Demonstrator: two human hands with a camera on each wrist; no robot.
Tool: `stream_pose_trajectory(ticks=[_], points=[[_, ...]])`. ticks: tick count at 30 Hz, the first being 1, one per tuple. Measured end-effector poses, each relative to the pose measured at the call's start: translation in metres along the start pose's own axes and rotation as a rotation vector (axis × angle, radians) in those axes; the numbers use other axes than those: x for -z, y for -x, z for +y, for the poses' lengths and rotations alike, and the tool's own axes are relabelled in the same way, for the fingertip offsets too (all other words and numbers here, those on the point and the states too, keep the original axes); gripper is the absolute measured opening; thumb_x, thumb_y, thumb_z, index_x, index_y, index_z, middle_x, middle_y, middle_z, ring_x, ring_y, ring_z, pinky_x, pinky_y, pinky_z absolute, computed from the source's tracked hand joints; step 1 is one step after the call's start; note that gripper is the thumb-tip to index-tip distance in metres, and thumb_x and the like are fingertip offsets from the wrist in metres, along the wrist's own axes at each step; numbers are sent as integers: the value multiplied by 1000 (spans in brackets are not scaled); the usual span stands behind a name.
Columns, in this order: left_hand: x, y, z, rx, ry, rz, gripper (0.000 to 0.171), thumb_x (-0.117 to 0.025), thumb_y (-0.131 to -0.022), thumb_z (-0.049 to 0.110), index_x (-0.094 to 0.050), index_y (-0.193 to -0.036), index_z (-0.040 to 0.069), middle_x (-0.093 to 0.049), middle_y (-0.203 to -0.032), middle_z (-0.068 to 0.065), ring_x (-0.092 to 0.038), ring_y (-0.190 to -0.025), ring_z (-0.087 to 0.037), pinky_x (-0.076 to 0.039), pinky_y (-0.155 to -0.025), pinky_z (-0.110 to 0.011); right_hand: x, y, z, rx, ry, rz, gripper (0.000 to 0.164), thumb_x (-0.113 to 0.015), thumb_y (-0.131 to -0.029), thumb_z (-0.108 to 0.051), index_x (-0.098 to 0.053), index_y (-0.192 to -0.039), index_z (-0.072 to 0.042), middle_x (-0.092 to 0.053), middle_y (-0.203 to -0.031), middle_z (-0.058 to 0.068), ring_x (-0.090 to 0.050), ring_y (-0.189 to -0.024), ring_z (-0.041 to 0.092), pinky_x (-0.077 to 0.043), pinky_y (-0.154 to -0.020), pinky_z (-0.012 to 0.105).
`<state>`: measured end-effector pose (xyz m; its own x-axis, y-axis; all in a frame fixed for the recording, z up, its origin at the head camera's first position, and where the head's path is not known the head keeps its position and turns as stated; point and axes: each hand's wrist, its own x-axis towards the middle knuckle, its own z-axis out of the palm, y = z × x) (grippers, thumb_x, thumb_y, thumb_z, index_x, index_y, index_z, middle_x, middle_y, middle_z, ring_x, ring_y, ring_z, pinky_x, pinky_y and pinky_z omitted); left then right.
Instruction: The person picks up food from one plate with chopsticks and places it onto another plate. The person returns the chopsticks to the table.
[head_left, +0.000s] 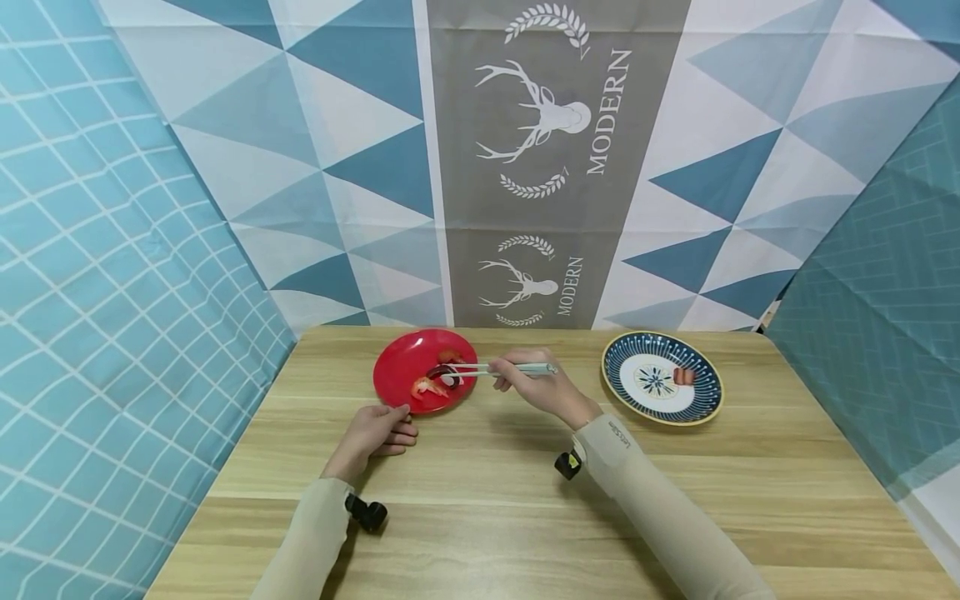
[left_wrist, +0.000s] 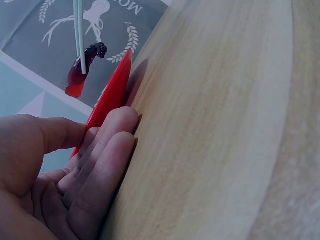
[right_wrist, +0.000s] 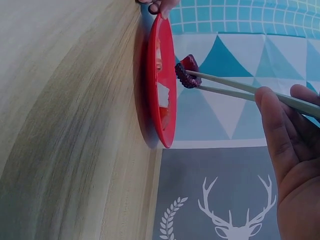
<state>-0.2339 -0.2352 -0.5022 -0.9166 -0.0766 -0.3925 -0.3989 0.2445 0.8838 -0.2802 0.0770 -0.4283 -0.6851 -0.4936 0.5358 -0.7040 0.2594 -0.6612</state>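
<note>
My right hand [head_left: 538, 385] grips a pair of pale chopsticks [head_left: 537, 368]. Their tips pinch a dark red piece of octopus tentacle [right_wrist: 188, 76] with suckers, raised above the red plate [head_left: 396, 371] in both wrist views. At that plate's near-left rim, my left hand [head_left: 375, 435] pinches the edge, thumb on top and fingers underneath. On the plate lie an orange-and-white shrimp-like piece [head_left: 426, 387], a white piece [right_wrist: 163, 95] and another orange-brown piece [head_left: 448, 356], partly hidden in the head view by the chopsticks and tentacle.
A blue-and-white patterned plate [head_left: 617, 367] stands at the right on the wooden table [head_left: 480, 517], with a reddish-brown piece [head_left: 684, 377] on it. Behind the table hangs a patterned cloth [head_left: 517, 275]; tiled-pattern sheets [head_left: 112, 292] flank both sides.
</note>
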Motion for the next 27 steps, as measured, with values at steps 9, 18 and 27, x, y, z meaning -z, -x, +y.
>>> stream_pose_trajectory(ticks=[9, 18, 27], points=[[0, 0, -1, 0, 1, -4, 38, -56, -106, 34, -65, -110, -2, -77, -88, -8, -76, -75, -15, -65, -69, -29, -2, -4, 2, -31, -1, -16, 23, -63, -103, -16, -79, -94, -2, -78, -77, 3, -73, -67, 10, -62, -63, 24], [1, 0, 0, 4, 2, -3, 37, -56, -106, 34, -66, -109, -2, -77, -88, -8, -76, -74, -15, -64, -68, -28, -3, -8, 4, -35, -14, -25, 21, -64, -103, -20, -80, -95, -9, -78, -78, 1, -73, -67, 8, -62, -65, 25], [1, 2, 1, 8, 1, -2, 38, -57, -106, 35, -65, -111, -1, -77, -90, -9, -76, -75, -15, -64, -69, -29, -4, -13, 4, -57, 9, -40, 23, -64, -103, -26, -80, -95, -12, -77, -78, -4, -71, -69, 3, -61, -66, 24]])
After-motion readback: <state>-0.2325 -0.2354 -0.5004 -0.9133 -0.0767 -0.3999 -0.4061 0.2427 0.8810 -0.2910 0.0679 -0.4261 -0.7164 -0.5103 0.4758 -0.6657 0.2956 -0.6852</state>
